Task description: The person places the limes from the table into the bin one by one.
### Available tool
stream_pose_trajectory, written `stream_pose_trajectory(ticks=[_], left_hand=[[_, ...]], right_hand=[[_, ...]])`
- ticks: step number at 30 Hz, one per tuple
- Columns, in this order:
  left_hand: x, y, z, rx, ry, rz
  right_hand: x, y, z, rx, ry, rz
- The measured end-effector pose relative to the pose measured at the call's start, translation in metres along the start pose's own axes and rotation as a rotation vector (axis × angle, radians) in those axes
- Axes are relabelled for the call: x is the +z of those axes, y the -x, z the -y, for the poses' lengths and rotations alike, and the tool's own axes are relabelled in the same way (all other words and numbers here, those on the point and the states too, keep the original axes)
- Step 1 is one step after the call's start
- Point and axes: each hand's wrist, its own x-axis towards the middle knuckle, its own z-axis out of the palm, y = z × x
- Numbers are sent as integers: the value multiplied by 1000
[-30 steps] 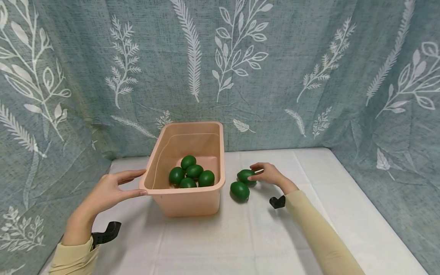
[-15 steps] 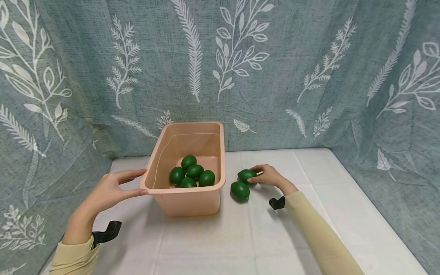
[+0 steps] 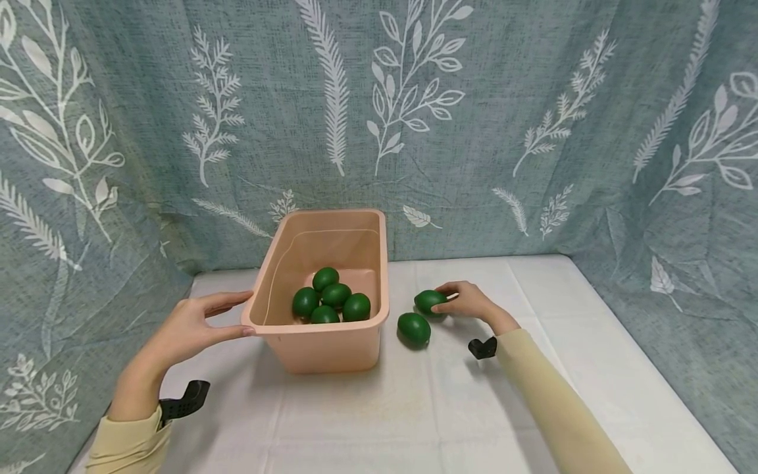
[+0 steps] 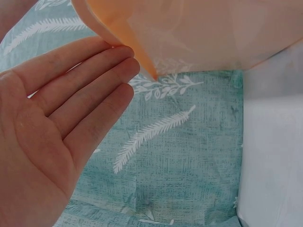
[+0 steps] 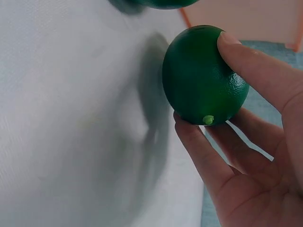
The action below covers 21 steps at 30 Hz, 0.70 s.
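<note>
My right hand (image 3: 469,302) pinches a dark green lime (image 3: 431,302) between thumb and fingers. In the right wrist view that lime (image 5: 204,75) shows a small pale stem nub, and the thumb lies across its upper side. A second lime (image 3: 414,329) rests on the table just in front of it. My left hand (image 3: 183,329) touches the rim of a peach plastic bin (image 3: 331,349) at its near left corner, thumb and fingers spread apart. From the left wrist, the fingers (image 4: 90,80) look straight, with tips at the bin's edge. Several limes (image 3: 324,296) lie inside the bin.
A white cloth (image 3: 367,421) covers the table. Blue-green fabric (image 3: 474,131) with white leaf prints rises behind it and at both sides. The bin stands left of the loose limes, its back close to the fabric.
My right hand has closed its fingers round the farther lime and moved it slightly right, away from the other loose lime. The left hand and bin have stayed in place.
</note>
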Motion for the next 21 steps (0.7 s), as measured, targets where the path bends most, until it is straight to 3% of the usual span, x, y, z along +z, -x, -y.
stream_pose_trajectory(ticks=[21], left_hand=[[1,2,-1,4,17,6]], right_hand=[[-47,12,24,-57,14,-36]])
